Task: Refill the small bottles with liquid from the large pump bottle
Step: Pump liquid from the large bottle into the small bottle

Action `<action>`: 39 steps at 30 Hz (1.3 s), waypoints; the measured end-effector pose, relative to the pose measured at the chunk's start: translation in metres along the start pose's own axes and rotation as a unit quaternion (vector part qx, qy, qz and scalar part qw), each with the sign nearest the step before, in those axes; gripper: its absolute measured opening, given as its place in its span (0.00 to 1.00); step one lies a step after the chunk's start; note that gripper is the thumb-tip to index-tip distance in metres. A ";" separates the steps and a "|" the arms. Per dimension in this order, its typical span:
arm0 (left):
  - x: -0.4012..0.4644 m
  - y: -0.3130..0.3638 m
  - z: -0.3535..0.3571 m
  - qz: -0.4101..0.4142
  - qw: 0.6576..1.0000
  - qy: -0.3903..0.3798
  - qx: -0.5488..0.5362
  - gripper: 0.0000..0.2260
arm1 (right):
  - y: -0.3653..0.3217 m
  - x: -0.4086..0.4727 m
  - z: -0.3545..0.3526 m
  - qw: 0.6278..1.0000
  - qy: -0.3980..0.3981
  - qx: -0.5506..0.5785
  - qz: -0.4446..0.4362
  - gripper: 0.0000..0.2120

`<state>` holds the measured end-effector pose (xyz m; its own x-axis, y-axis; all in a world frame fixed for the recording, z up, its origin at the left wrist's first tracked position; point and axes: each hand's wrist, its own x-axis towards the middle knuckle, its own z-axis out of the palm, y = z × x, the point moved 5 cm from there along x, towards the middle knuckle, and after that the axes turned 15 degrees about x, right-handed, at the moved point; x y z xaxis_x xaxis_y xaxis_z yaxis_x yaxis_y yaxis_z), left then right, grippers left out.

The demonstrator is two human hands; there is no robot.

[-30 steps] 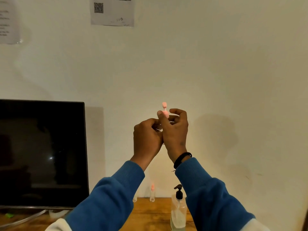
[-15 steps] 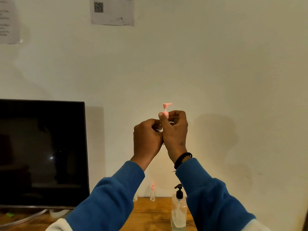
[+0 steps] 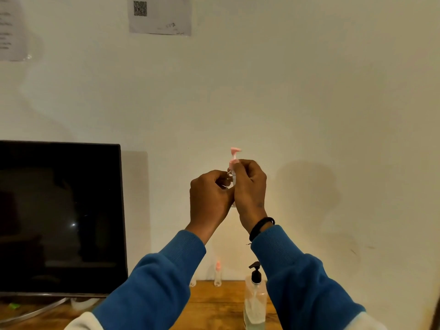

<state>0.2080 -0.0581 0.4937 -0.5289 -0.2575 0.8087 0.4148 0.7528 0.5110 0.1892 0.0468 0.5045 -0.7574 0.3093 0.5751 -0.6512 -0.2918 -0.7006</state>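
Observation:
I hold a small clear bottle [image 3: 232, 181] with a pink pump top [image 3: 234, 151] raised in front of the wall. My left hand [image 3: 210, 198] grips the bottle's body, most of it hidden behind the fingers. My right hand [image 3: 250, 186] pinches the pink collar just under the pump head. The large clear pump bottle [image 3: 255, 303] with a black pump stands on the wooden table [image 3: 214, 308] below my right forearm. Another small bottle with a pink top [image 3: 217, 275] stands at the table's back edge, and a further small one [image 3: 192, 283] peeks out beside my left sleeve.
A dark monitor [image 3: 59, 217] on a curved stand fills the left side of the table. Papers, one with a QR code [image 3: 160, 15], are stuck high on the wall. A small green item [image 3: 13, 306] lies under the monitor.
The pink pump head has turned, its nozzle now pointing to the right. My right hand's fingers have shifted round the collar. Both hands stay at the same height.

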 end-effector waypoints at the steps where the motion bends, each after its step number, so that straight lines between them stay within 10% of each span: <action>1: 0.000 0.000 0.000 0.000 1.000 0.000 -0.001 0.11 | 0.001 0.000 0.000 1.000 0.000 0.008 0.006 0.09; 39: -0.004 -0.003 0.001 -0.008 1.000 -0.008 -0.003 0.09 | 0.004 -0.001 -0.002 0.999 -0.023 -0.001 0.033 0.11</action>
<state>0.2085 -0.0584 0.4885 -0.5479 -0.2591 0.7954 0.4100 0.7457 0.5253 0.1871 0.0471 0.5007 -0.7995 0.2474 0.5473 -0.6005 -0.3086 -0.7377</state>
